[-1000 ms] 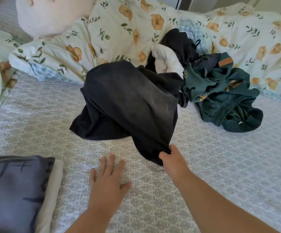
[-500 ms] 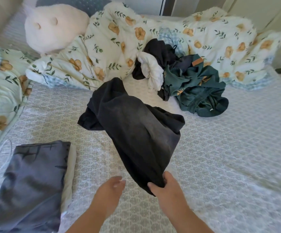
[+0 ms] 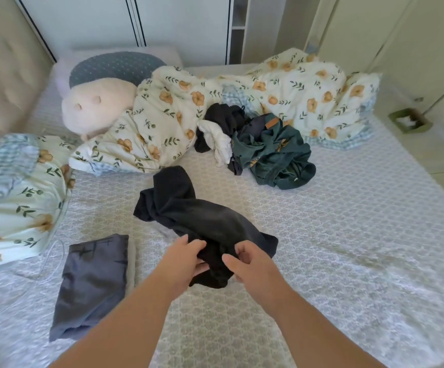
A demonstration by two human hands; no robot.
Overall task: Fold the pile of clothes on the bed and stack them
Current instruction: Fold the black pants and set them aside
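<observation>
- Patterned white bedsheet [image 3: 348,235] covers the bed, which fills most of the view; pale wardrobe doors [image 3: 183,25] stand behind it and a padded headboard [image 3: 6,83] runs along the left edge.
- A black garment [image 3: 197,216] lies crumpled on the sheet at the middle of the bed, its near end lifted into both hands.
- The left hand [image 3: 182,258] grips the near end of the black garment from the left, fingers curled into the cloth.
- The right hand [image 3: 250,264] holds the same end from the right, its fingers bent inward and its thumb against the fabric.
- A pile of unfolded clothes [image 3: 258,144] sits further back, well apart from the hands: a dark green garment [image 3: 276,158], a white piece [image 3: 218,142] and another black piece [image 3: 223,115], tangled together.
- The pile leans against a rumpled floral duvet [image 3: 308,94] that stretches across the far side of the bed.
- A folded grey garment [image 3: 93,282] lies flat near the left forearm, on top of a folded white piece whose edge shows along its right side.
- A pale pink plush toy [image 3: 96,104] rests against a dark blue dotted pillow [image 3: 117,67] at the far left.
- Another part of the floral bedding [image 3: 22,197] lies bunched at the left edge.
- A small green box [image 3: 408,120] stands on the floor beyond the right side of the bed.
</observation>
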